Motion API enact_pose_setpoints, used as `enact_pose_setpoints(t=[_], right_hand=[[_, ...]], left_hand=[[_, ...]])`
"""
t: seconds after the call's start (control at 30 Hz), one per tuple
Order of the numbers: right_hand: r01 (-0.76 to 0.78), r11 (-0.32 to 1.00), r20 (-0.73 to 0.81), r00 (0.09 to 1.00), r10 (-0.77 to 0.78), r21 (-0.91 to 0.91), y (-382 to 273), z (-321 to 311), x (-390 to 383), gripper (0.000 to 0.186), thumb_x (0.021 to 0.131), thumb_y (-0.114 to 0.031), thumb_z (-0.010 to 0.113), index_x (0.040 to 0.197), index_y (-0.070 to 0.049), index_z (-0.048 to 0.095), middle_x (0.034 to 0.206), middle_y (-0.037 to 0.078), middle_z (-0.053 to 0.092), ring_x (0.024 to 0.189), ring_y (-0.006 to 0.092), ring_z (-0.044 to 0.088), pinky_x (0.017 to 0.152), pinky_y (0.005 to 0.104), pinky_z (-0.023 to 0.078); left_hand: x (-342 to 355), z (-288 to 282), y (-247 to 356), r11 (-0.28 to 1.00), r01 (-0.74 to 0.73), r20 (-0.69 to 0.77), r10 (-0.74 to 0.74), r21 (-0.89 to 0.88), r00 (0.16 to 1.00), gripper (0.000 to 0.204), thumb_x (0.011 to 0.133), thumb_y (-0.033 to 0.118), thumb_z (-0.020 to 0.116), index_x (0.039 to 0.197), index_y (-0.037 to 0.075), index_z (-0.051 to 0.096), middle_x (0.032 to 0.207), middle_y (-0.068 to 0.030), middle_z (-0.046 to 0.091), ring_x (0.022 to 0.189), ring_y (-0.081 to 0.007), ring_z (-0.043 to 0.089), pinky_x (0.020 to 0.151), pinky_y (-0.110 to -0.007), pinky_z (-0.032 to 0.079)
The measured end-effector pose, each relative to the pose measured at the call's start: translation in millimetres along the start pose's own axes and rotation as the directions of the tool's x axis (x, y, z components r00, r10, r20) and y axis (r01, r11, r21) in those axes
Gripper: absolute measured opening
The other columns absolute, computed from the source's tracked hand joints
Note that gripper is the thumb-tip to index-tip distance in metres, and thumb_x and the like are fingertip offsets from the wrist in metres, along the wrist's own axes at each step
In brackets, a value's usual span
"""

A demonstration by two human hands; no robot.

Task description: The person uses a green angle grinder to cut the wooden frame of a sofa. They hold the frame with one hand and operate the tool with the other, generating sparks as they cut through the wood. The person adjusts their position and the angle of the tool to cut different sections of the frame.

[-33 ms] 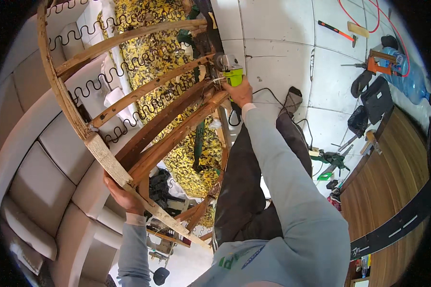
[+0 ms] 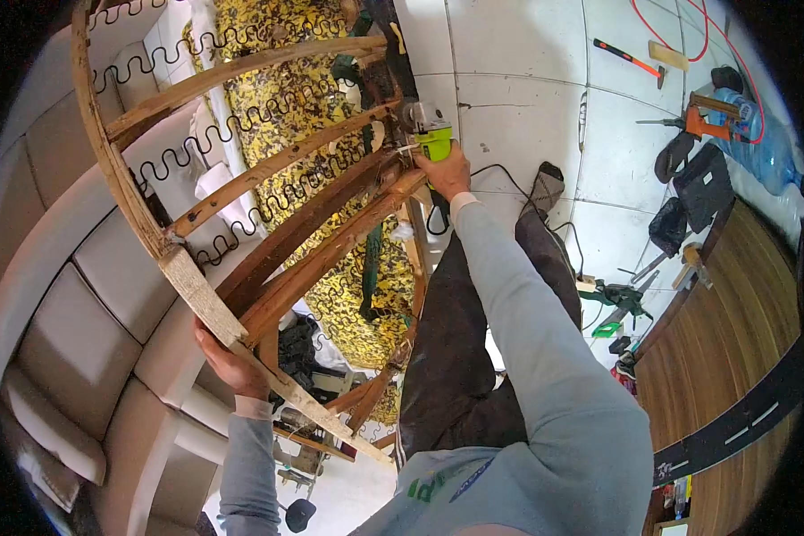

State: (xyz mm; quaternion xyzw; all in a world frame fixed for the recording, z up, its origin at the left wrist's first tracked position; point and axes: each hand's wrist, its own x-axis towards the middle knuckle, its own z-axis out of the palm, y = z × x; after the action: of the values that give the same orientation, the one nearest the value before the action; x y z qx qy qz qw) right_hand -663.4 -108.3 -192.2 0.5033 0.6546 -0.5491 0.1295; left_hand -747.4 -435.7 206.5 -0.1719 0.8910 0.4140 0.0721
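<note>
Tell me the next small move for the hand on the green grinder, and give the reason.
Probably ease the green angle grinder a little further along the joint. The right hand holds it with its head against the end of a curved wooden slat, beside the zigzag springs, while the left hand grips the wooden frame rail to steady it.

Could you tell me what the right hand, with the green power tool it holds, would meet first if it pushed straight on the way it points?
Probably the wooden frame: the right hand aims the green power tool up-left, its tip apparently already at a slat's end.
</note>
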Motion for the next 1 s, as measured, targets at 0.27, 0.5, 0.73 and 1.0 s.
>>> enact_pose_setpoints(t=[0.27,0.5,0.73,1.0], right_hand=[[0.034,0.999,0.039,0.999,-0.034,-0.001,-14,5,-20,0.069,0.076,-0.044,0.089,0.126,-0.005,0.063,0.114,0.025,0.078,0.108,0.0467,0.075,0.096,0.0541,0.06],[0.001,0.999,0.075,0.997,-0.005,0.049,-23,7,-25,0.066,0.078,-0.043,0.089,0.125,-0.004,0.063,0.116,0.025,0.077,0.112,0.0466,0.074,0.097,0.0547,0.059],[0.004,0.998,0.083,0.996,-0.01,0.068,-42,3,-37,0.063,0.077,-0.04,0.089,0.123,-0.004,0.065,0.117,0.024,0.077,0.11,0.0452,0.074,0.097,0.0539,0.059],[0.048,0.974,0.125,0.989,-0.078,0.221,-64,6,-69,0.061,0.077,-0.033,0.091,0.124,-0.004,0.065,0.116,0.022,0.077,0.108,0.0439,0.075,0.095,0.052,0.059]], left_hand=[[-1,8,7,0.994,-0.077,0.037,0.074,0.074,0.997,0.062,0.121,0.046,0.029,0.157,0.001,0.047,0.149,-0.0131,0.056,0.139,-0.0247,0.054,0.121,-0.04,0.04],[6,4,-8,0.997,-0.064,0.023,0.065,-0.038,0.998,0.06,0.121,0.045,0.032,0.158,0.001,0.046,0.151,-0.0139,0.056,0.139,-0.0242,0.054,0.121,-0.04,0.04],[5,7,-8,0.998,-0.035,0.027,0.037,-0.048,0.999,0.064,0.12,0.052,0.032,0.163,0.006,0.041,0.156,-0.0116,0.054,0.143,-0.0265,0.052,0.122,-0.042,0.04],[4,8,-7,0.999,-0.044,0.01,0.045,-0.018,0.999,0.065,0.12,0.052,0.033,0.162,0.004,0.042,0.156,-0.0137,0.054,0.143,-0.027,0.053,0.122,-0.041,0.04]])
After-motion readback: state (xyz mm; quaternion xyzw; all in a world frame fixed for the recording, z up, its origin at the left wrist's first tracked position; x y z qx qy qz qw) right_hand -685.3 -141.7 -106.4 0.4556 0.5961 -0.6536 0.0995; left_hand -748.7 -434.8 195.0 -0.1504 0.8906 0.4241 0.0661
